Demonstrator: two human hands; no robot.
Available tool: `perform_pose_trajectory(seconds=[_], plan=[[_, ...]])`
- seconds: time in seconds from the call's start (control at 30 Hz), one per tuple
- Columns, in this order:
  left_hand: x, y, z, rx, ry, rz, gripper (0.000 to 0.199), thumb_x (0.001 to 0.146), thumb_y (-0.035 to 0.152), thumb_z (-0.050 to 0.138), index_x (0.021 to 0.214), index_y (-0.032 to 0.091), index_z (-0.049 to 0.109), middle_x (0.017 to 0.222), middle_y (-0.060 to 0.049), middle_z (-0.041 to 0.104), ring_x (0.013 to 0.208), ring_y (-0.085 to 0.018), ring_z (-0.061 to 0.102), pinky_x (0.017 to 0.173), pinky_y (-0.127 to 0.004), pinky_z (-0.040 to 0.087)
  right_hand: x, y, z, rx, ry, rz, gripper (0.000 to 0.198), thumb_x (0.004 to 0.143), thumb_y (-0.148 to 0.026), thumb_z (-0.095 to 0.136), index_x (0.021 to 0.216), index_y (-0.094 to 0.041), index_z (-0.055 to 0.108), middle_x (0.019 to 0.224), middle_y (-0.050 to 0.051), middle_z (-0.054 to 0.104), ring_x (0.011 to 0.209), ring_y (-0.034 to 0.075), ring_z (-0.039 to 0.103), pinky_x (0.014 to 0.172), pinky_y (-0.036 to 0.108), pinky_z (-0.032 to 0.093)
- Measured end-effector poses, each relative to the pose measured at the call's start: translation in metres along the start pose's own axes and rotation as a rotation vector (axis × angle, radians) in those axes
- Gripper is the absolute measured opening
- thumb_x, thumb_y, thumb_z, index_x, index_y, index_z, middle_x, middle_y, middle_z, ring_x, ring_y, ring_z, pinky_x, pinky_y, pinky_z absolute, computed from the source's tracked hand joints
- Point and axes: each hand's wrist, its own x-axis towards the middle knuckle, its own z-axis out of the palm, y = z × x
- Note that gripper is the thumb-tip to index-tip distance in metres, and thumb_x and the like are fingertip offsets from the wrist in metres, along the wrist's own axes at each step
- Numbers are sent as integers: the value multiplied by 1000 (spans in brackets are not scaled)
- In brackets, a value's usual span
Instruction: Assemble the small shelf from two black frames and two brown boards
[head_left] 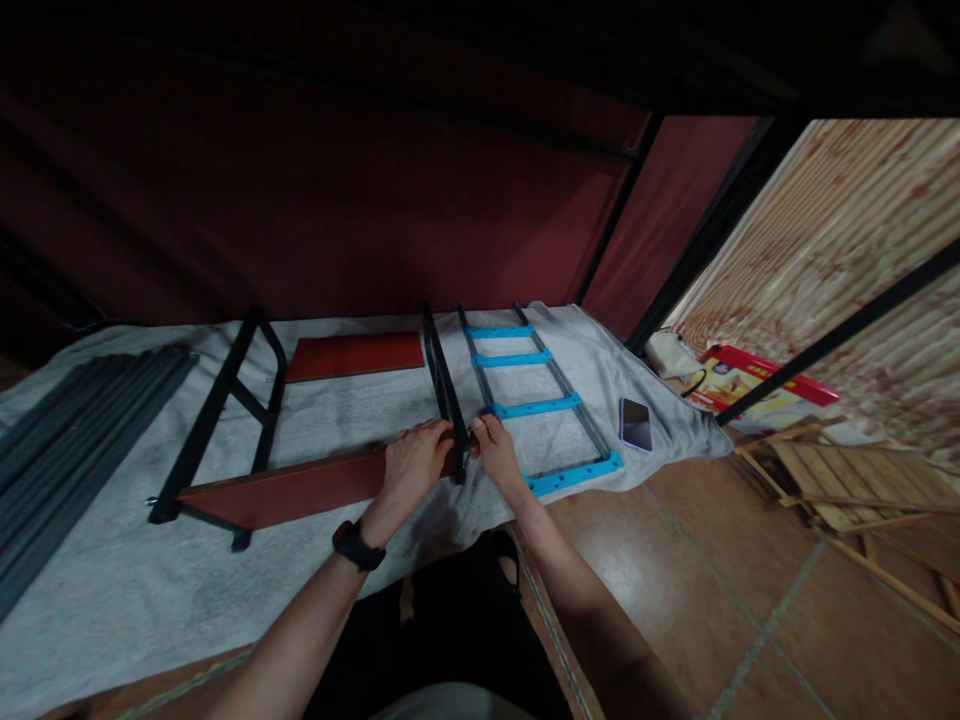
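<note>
My left hand [417, 458], with a dark watch on its wrist, is closed over the end of a reddish-brown board [300, 490], where it meets a black metal side frame [444, 385]. My right hand [495, 447] is at the frame's outer side, fingers pinched close to the joint; whatever they hold is too small to make out. The board stands on edge and spans to a second black side frame [217, 420] on the left, where a small metal fastener [152, 501] sticks out. Behind it, an orange-red board [356, 356] lies between the two frames.
A rack of blue crosspieces [536, 405] and grey tubes lies right of the frame. A phone [635, 425] rests on the grey cloth [97, 560]. Dark grey tubes [82, 430] lie at left. A folded wooden chair [862, 490] and a red-and-yellow box [757, 385] are at right.
</note>
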Motion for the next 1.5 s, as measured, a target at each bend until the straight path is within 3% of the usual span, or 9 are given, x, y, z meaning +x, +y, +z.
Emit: perform_pose_trajectory(seconds=[0.27,0.53,0.77,1.07,1.2,1.37,1.5], plan=[[5,-2,0,-15,-54,-17,25,95,29,51,114,29,67,115,-2,76,103,-26,70,84,-36,51,5,2,1,160,-19,27,21,90,-44,53,83,-25,55,67,-3,55,58,15,54,56,27,46],[7,-1,-4,-19,-84,-33,23,94,30,52,113,31,66,114,0,76,103,-24,70,83,-33,49,4,3,-2,247,-38,41,25,86,-49,60,87,-24,60,75,-1,59,67,16,59,60,28,51],[8,-2,-3,31,-103,-50,26,95,32,50,117,30,65,112,-2,77,102,-25,71,83,-33,50,1,3,-6,-66,26,-91,32,96,-47,51,77,-23,57,64,-4,54,59,13,51,59,26,39],[5,-1,0,50,-57,-5,26,96,29,49,117,28,65,112,-4,76,101,-24,71,87,-34,51,4,-5,-1,-376,70,-70,48,104,-52,38,67,-25,52,67,2,59,65,17,54,63,28,39],[3,-1,-1,52,-50,15,27,97,30,48,117,27,65,113,-4,76,101,-24,71,88,-34,51,3,-8,-3,-267,45,-52,50,102,-59,37,67,-25,53,63,1,56,64,17,55,65,29,40],[1,0,-3,68,-45,20,27,98,29,46,117,26,65,111,-6,76,101,-25,71,88,-35,51,-3,-7,-10,23,1,-18,35,97,-56,46,95,-24,60,77,-1,61,66,16,57,66,27,46],[0,1,-2,83,-38,14,27,99,29,45,117,25,65,110,-7,76,101,-25,71,89,-35,51,-3,-1,-11,23,-69,-87,24,93,-46,54,88,-24,59,74,-3,57,66,14,56,65,25,46]])
